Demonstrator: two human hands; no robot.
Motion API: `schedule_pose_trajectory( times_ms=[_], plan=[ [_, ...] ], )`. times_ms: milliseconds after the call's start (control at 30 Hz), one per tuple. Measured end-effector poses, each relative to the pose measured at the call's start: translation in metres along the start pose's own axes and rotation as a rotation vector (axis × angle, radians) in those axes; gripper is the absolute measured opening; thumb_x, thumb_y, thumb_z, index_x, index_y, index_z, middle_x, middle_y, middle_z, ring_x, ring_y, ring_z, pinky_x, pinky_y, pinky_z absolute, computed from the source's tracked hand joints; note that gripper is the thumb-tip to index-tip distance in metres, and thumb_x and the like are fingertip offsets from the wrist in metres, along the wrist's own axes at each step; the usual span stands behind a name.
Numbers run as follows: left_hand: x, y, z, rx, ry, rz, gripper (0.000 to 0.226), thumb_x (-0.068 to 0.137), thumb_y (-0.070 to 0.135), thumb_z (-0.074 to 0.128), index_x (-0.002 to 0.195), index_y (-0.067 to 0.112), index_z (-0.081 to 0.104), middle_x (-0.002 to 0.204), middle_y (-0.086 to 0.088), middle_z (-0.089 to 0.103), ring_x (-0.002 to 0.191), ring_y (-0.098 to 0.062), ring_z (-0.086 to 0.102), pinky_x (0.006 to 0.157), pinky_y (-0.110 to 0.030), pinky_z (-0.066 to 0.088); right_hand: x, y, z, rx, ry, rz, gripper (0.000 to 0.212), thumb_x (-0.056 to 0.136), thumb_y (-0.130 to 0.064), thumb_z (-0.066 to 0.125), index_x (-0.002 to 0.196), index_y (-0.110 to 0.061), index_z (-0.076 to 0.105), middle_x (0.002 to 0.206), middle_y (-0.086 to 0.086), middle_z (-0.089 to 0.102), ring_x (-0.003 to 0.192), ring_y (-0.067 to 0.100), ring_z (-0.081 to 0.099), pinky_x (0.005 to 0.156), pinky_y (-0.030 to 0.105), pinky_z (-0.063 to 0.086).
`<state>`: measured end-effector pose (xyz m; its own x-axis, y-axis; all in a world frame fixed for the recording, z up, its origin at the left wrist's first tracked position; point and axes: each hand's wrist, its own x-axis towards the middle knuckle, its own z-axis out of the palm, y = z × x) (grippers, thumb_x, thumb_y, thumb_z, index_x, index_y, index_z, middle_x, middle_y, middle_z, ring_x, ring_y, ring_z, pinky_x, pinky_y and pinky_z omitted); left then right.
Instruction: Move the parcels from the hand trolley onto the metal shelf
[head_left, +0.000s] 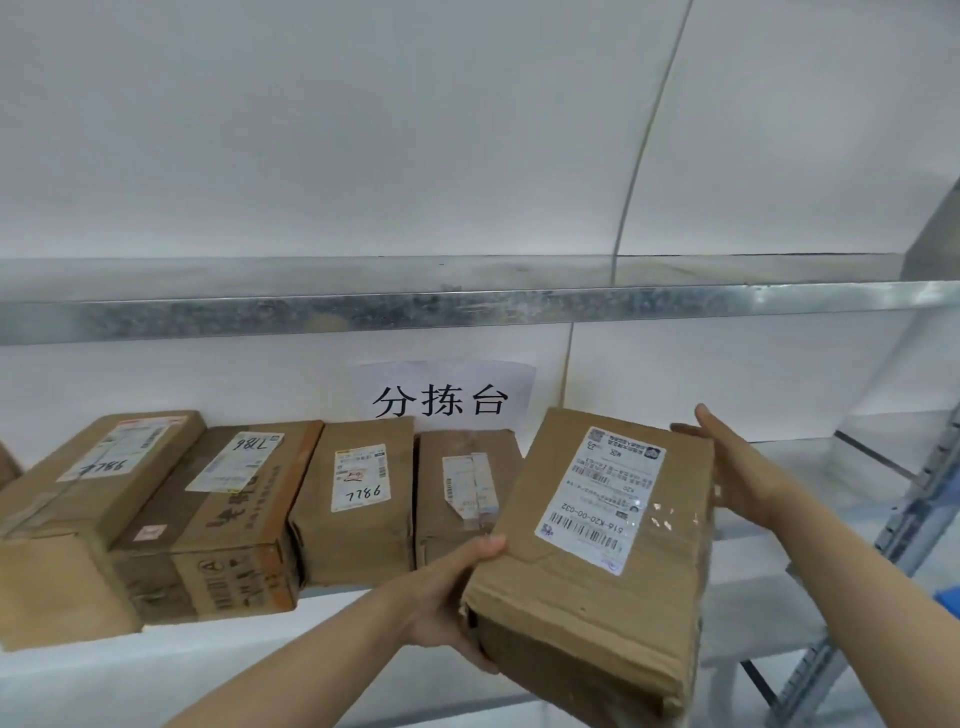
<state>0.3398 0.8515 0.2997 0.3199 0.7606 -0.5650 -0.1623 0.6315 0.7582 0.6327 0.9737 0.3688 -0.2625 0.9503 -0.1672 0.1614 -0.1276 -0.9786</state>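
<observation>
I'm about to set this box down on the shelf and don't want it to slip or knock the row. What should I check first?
1. Left hand under the near left corner of the held parcel: ok.
2. Right hand pressed on the parcel's far right side: ok.
3. Free shelf surface to the right of the row: ok.
4. Clearance from the neighbouring parcel: cannot tell, the held parcel overlaps it in view.
5. Held parcel level: not ok, it is tilted.
6. Parcel's underside intact: cannot tell, hidden.
</observation>
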Motion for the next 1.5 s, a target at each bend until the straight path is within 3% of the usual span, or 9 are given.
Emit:
schedule_pose_trajectory(
  times_ms=[133,233,333,400,567,700,1000,1200,1500],
  plan=[
    [0.02,0.01,0.027,-0.121,0.064,0.078,0.086,0.034,0.053,0.089,0.107,0.022,0.056,0.112,-0.01,0.055,0.103,-0.035,0.05,0.102,-0.067,0.03,0.011,0.01,-0.024,-0.016,-0.005,-0.103,0.128,0.026,-0.092,0.058,0.141,-0.043,0.029,0.154,0.0,0.024,0.143,0.029,0.02,0.108,0.053,0.028],
    [0.039,0.017,0.047,-0.176,0.107,0.131,0.055,0.065,0.055,0.075,0.106,0.027,0.053,0.113,-0.007,0.054,0.101,-0.033,0.05,0.103,-0.07,0.026,0.016,0.016,-0.026,-0.105,-0.078,-0.128,0.108,0.051,-0.082,0.061,0.142,-0.052,0.011,0.155,-0.004,0.019,0.138,0.024,0.031,0.1,0.044,0.04],
    [0.056,0.026,0.069,-0.122,0.163,0.157,0.036,0.073,0.052,0.061,0.101,0.03,0.053,0.104,-0.001,0.055,0.1,-0.032,0.051,0.103,-0.073,0.022,0.024,0.027,-0.033,-0.143,-0.13,-0.169,0.082,0.084,-0.04,0.054,0.143,-0.048,-0.003,0.139,-0.012,0.038,0.105,0.003,0.054,0.069,0.018,0.054],
    [0.067,0.033,0.082,-0.063,0.227,0.15,0.027,0.083,0.054,0.048,0.097,0.032,0.052,0.099,0.003,0.055,0.119,-0.038,0.045,0.105,-0.072,0.019,0.032,0.033,-0.043,-0.137,-0.137,-0.192,0.084,0.089,-0.03,0.054,0.144,-0.048,-0.006,0.131,-0.016,0.044,0.1,0.0,0.056,0.063,0.016,0.054],
    [0.102,0.044,0.105,0.261,0.328,0.186,0.075,0.08,0.074,0.043,0.142,0.035,0.029,0.131,0.002,0.055,0.13,-0.031,0.044,0.112,-0.055,0.029,0.053,0.037,-0.061,-0.053,-0.068,-0.207,0.076,0.094,-0.027,0.052,0.146,-0.043,-0.001,0.129,-0.014,0.048,0.108,0.012,0.055,0.092,0.031,0.045],
    [0.118,0.054,0.12,0.474,0.385,0.372,0.069,0.091,0.055,0.04,0.149,0.03,0.013,0.132,0.009,0.051,0.104,-0.007,0.053,0.084,-0.021,0.051,0.072,0.038,-0.07,-0.037,-0.079,-0.187,0.069,0.095,-0.025,0.047,0.146,-0.041,0.002,0.126,-0.01,0.048,0.101,0.008,0.057,0.089,0.03,0.045],
    [0.15,0.082,0.09,0.88,0.554,0.413,0.099,0.084,0.045,0.062,0.15,0.025,-0.009,0.15,0.002,0.033,0.128,-0.016,0.045,0.106,-0.029,0.038,0.134,0.07,-0.051,-0.222,-0.107,-0.148,0.052,0.1,-0.026,0.037,0.147,-0.037,0.017,0.145,-0.001,0.039,0.124,0.02,0.045,0.105,0.035,0.038],
    [0.167,0.087,0.07,1.117,0.66,0.35,0.089,0.087,0.05,0.056,0.151,0.023,0.001,0.154,0.0,0.026,0.134,-0.019,0.039,0.108,-0.032,0.036,0.163,0.082,-0.026,-0.186,-0.165,-0.09,0.071,0.087,-0.02,0.063,0.145,-0.033,0.025,0.141,0.001,0.045,0.116,0.017,0.049,0.091,0.029,0.043],
    [0.197,0.088,0.042,1.18,0.695,0.157,0.078,0.093,0.055,0.04,0.151,0.027,-0.004,0.159,-0.006,0.009,0.145,-0.026,0.014,0.118,-0.043,0.02,0.196,0.09,-0.013,-0.262,-0.138,-0.045,0.073,0.087,-0.024,0.063,0.147,-0.027,0.022,0.146,0.007,0.04,0.127,0.025,0.044,0.096,0.031,0.04]
  ],
)
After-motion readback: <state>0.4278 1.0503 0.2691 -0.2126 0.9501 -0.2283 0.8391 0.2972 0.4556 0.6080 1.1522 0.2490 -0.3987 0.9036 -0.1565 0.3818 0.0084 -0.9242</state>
